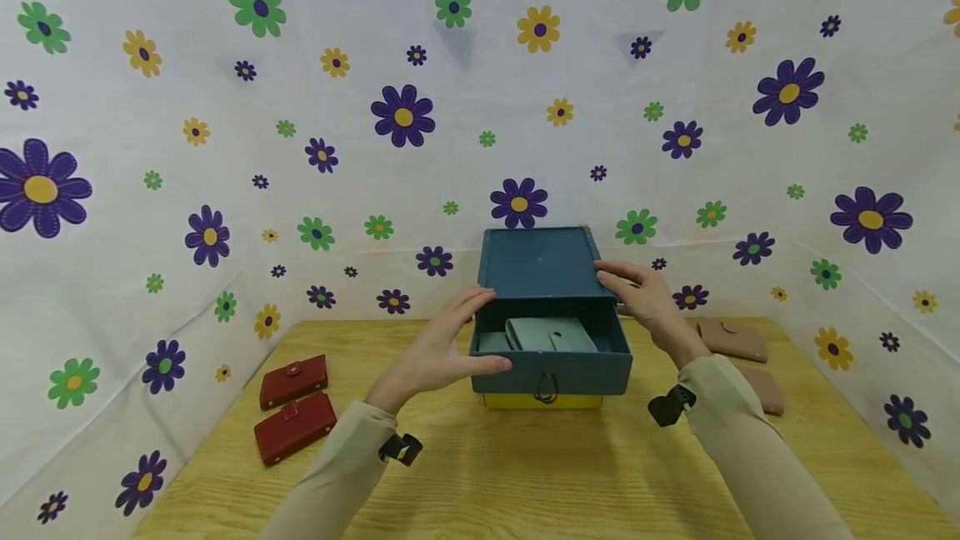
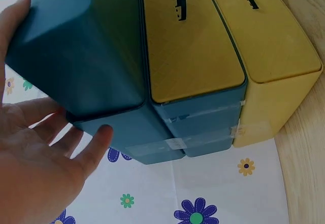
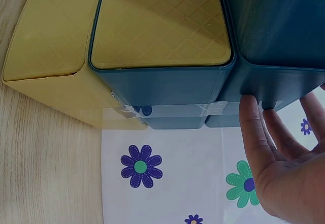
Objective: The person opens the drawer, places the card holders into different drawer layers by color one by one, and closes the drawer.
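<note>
A blue drawer box (image 1: 551, 373) stands pulled out of the top of a stacked drawer unit (image 1: 540, 261). Inside it lie pale green wallets (image 1: 555, 333), partly hidden by the drawer front. At the unit's left side my left hand (image 1: 442, 344) has its fingertips near the top edge, its thumb by the drawer front. My right hand (image 1: 637, 298) touches the right edge of the unit's top with extended fingers. In the right wrist view the fingers (image 3: 251, 132) lie against the blue side wall. Neither hand grips anything.
Two red wallets (image 1: 296, 427) lie on the wooden table (image 1: 450, 482) at the left. Two brown wallets (image 1: 731, 338) lie at the right, partly behind the right arm. Lower yellow drawer fronts (image 2: 193, 41) are closed. A flowered cloth (image 1: 450, 148) hangs behind.
</note>
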`<state>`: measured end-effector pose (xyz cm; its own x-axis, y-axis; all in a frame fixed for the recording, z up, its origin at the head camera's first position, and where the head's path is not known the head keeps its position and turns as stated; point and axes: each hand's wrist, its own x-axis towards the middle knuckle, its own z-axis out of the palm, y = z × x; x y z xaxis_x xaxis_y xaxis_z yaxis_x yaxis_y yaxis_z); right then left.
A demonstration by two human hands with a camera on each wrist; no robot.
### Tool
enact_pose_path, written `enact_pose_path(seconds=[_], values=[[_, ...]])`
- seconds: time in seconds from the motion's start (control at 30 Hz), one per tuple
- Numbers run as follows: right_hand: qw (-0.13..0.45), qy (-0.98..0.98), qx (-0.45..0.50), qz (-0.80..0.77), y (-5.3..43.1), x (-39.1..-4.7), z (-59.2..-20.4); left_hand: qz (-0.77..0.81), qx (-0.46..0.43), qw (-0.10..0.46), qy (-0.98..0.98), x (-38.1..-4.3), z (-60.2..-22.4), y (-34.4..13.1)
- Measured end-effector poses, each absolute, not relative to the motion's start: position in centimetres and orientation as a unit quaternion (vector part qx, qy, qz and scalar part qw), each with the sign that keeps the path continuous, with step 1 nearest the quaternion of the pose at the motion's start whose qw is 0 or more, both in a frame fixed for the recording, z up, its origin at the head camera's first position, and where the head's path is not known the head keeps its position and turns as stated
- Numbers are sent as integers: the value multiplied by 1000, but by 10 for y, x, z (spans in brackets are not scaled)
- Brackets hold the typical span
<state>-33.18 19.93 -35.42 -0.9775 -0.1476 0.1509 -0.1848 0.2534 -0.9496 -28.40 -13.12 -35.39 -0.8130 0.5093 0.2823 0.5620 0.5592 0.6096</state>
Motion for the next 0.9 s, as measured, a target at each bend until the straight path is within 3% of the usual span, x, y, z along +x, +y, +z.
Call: enact_pose_path(seconds=[0.23,0.57,0.9], values=[[14,-791,102,604,199,-332,-354,-371,-293,84,-877,-288,-361,-126],[15,-791,102,603,199,-334,-356,-366,-296,211,-857,-295,-373,-110],[14,-791,101,603,200,-334,-356,-359,-294,258,-848,-298,-374,-103]])
